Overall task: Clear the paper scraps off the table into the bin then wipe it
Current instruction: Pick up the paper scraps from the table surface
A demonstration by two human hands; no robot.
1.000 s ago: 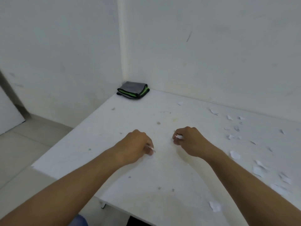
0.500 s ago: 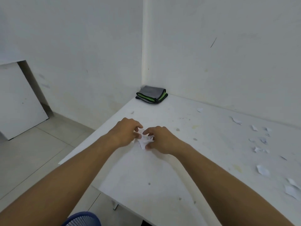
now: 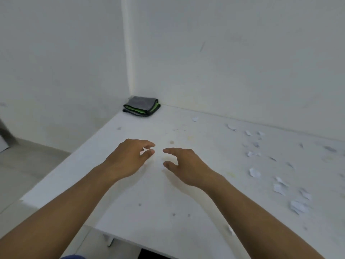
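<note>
Head view of a white table (image 3: 153, 199) set into the corner of two white walls. We see both forearms reaching forward over the table's near-left part. The left hand (image 3: 128, 157) hovers palm down, its fingers loosely bent and its thumb and forefinger tips near each other but apart; we make out a small pale glint between them, too blurred for us to say whether it is paper, so we cannot tell whether this hand holds anything. The right hand (image 3: 186, 165) lies just beside it, apart from it, with the forefinger stretched toward the left hand, the thumb spread below it, and nothing in its grasp.

The paper scraps (image 3: 254, 172) lie scattered over the right half of the table, well apart from both hands, running from the far wall edge down toward the near-right edge. A folded grey cloth with green and black edging (image 3: 141, 107) rests in the far corner of the table, close against both walls. Small dark specks and a faint yellowish stain mark the tabletop. At the bottom edge we see a sliver of a blue rim (image 3: 72, 257), below the table's level; we cannot tell what it belongs to.
</note>
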